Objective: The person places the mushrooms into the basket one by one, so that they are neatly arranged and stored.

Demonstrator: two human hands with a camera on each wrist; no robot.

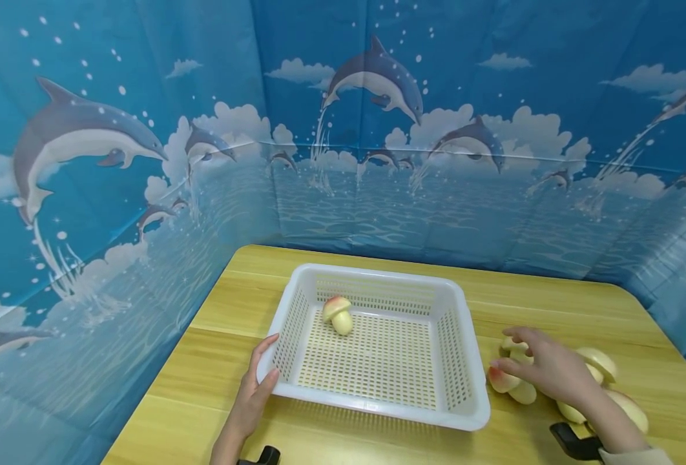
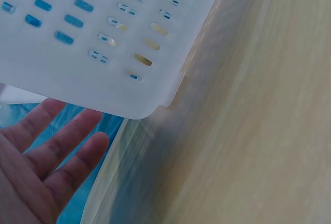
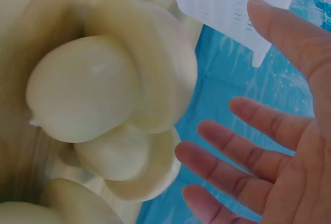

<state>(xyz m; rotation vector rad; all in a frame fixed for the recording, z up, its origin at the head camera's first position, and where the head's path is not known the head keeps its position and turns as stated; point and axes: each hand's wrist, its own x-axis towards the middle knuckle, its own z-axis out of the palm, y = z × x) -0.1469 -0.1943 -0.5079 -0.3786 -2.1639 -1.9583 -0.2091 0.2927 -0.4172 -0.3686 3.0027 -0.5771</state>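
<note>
A white perforated plastic basket (image 1: 366, 403) stands on the table, with one toy mushroom (image 1: 338, 315), pink and cream-capped, lying inside near its back left corner. My left hand (image 1: 249, 400) holds the basket's front left corner between thumb and index finger. In the left wrist view its other fingers (image 2: 77, 169) stretch out beside the basket wall. Over to the right, my right hand (image 1: 552, 365) hovers with spread fingers above a red-capped mushroom (image 1: 522, 392) and another mushroom (image 1: 507, 345). The right wrist view shows no mushroom between its fingers (image 3: 248, 151).
More cream mushrooms (image 1: 599, 363) lie on the table to the right, partly hidden by the right forearm. Beneath everything is a yellow wood-grain table (image 1: 203, 361). A blue dolphin-print curtain (image 1: 343, 213) hangs behind and to the sides.
</note>
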